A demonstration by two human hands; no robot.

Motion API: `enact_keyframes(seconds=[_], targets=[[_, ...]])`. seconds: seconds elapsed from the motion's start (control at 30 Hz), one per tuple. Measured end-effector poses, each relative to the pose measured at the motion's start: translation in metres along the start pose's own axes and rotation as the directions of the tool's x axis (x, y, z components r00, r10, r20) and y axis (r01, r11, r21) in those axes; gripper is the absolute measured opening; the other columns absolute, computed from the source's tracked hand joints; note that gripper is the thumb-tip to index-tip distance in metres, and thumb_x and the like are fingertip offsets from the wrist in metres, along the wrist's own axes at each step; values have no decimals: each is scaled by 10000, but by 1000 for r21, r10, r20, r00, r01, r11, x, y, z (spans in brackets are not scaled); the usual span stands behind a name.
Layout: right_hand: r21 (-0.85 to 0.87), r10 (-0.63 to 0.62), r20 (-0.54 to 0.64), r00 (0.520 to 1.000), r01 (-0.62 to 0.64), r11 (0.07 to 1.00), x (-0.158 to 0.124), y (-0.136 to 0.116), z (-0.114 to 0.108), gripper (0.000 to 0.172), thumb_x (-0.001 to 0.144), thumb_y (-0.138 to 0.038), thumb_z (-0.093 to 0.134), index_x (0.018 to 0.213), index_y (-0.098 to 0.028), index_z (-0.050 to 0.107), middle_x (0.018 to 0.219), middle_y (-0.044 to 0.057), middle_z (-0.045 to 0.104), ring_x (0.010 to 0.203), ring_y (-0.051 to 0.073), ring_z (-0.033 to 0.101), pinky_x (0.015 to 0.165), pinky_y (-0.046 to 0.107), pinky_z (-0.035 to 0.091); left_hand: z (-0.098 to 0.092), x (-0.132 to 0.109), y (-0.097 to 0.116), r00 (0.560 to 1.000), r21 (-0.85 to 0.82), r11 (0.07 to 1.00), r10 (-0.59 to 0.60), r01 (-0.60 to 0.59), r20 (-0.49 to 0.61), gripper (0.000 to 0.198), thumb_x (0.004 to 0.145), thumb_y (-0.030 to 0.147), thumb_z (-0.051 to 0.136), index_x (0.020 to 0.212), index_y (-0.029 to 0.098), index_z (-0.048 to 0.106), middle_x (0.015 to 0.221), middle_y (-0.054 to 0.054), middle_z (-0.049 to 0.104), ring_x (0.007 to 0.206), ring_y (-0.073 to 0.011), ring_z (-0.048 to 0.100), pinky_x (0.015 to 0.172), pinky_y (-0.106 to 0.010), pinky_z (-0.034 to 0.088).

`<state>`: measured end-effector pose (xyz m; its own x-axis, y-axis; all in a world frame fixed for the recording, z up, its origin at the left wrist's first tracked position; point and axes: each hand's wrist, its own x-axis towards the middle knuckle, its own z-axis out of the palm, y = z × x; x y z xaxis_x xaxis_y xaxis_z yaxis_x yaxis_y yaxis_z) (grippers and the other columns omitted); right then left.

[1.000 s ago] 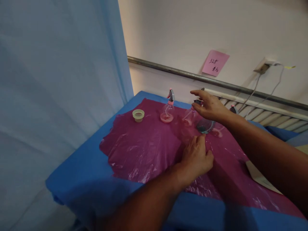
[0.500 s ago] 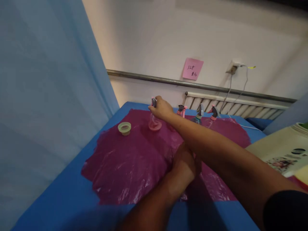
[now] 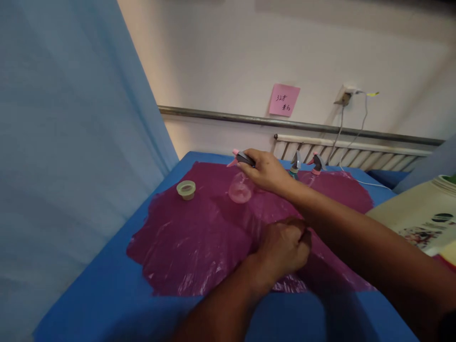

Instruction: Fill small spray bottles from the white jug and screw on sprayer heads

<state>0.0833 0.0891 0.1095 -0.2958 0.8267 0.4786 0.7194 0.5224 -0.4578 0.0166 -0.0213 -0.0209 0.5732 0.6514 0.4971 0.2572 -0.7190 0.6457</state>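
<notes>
My right hand [image 3: 265, 171] is wrapped round the grey and pink trigger head of a clear spray bottle [image 3: 240, 191], whose round base is on or just above the purple plastic sheet [image 3: 185, 237]. Lower down, my left hand [image 3: 287, 244] is closed, its fingers curled against the sheet, with folds running toward it; the fingertips are partly hidden. A small pale-green cup [image 3: 186, 190] with a wide rim sits on the sheet to the left. Behind my right forearm stand a spray bottle with a grey head [image 3: 295, 162] and one with a pink and grey head [image 3: 316, 164].
The sheet lies over a blue-covered table [image 3: 96, 280]. A blue curtain [image 3: 71, 142] hangs at left. At right is a large cream jug [image 3: 413, 213]. A metal rail [image 3: 228, 115], a radiator [image 3: 356, 146] and a plug with cables [image 3: 345, 98] line the wall.
My right hand has shifted right with the spray bottle, and its trigger head has turned. My left hand has moved slightly right, and the sheet has slid right too.
</notes>
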Motion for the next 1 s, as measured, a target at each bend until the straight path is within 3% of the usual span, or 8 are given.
enact_keyframes(seconds=[0.1, 0.2, 0.27, 0.37, 0.5, 0.73, 0.87, 1.0], targets=[[50, -2, -10, 1000, 3, 999, -32, 11, -31, 200, 1058, -343, 665, 1056, -216, 820, 847, 17, 765, 731, 181, 643, 735, 330, 413, -5, -3, 17, 955, 51, 957, 287, -284, -68, 268, 1113, 270, 590, 958, 202, 798, 872, -41, 820, 791, -195, 778, 777, -323, 619], [63, 67, -20, 998, -66, 996, -61, 25, -55, 199, 1044, -376, 672, 973, -216, 766, 813, 19, 748, 727, 187, 644, 714, 335, 415, -16, -5, 27, 909, 70, 935, 355, -348, -219, 297, 1134, 325, 622, 888, 208, 744, 773, -8, 752, 680, -159, 697, 704, -317, 557], [78, 121, -17, 992, -120, 990, -79, 33, -65, 233, 1047, -428, 679, 984, -219, 760, 810, 23, 753, 730, 194, 650, 697, 335, 423, -22, -3, 27, 907, 79, 956, 294, -284, -301, 273, 1136, 354, 634, 915, 216, 714, 791, -10, 738, 707, -169, 693, 722, -332, 553], [109, 175, -22, 984, -172, 979, -101, 44, -73, 242, 1039, -444, 702, 1053, -222, 796, 860, 28, 781, 744, 195, 667, 690, 333, 448, -23, 2, 19, 933, 129, 991, 88, -45, -349, 199, 1091, 417, 725, 1049, 227, 684, 942, -36, 757, 861, -228, 738, 804, -385, 587], [109, 247, -61, 967, -240, 965, -121, 54, -70, 236, 1039, -416, 704, 1114, -238, 840, 898, 21, 803, 766, 194, 691, 706, 330, 470, -11, 5, 8, 946, 205, 955, -149, 213, -288, 474, 933, 414, 920, 1258, 252, 613, 1192, -63, 749, 1105, -314, 760, 964, -488, 624], [59, 255, -151, 955, -249, 967, -138, 50, -51, 269, 1047, -437, 702, 1167, -251, 855, 965, 33, 846, 816, 214, 736, 746, 341, 490, -1, 6, -3, 928, 236, 912, -278, 336, -248, 758, 863, 419, 991, 1421, 255, 505, 1437, -137, 669, 1368, -393, 689, 1147, -581, 578], [118, 220, -179, 959, -201, 972, -145, 49, -46, 284, 1024, -439, 753, 1222, -256, 843, 1086, 56, 874, 929, 248, 785, 840, 369, 556, 0, 6, -7, 919, 219, 896, -353, 386, -173, 617, 931, 427, 916, 1377, 260, 524, 1347, -116, 678, 1289, -369, 715, 1098, -552, 592], [262, 241, -235, 942, -177, 949, -157, 62, -36, 494, 931, -457, 884, 1377, -272, 780, 1256, 71, 855, 1072, 283, 793, 975, 442, 607, 0, 5, -7, 918, 179, 905, -357, 385, -171, 488, 975, 382, 854, 1323, 255, 536, 1303, -103, 688, 1249, -342, 723, 1078, -526, 591]])
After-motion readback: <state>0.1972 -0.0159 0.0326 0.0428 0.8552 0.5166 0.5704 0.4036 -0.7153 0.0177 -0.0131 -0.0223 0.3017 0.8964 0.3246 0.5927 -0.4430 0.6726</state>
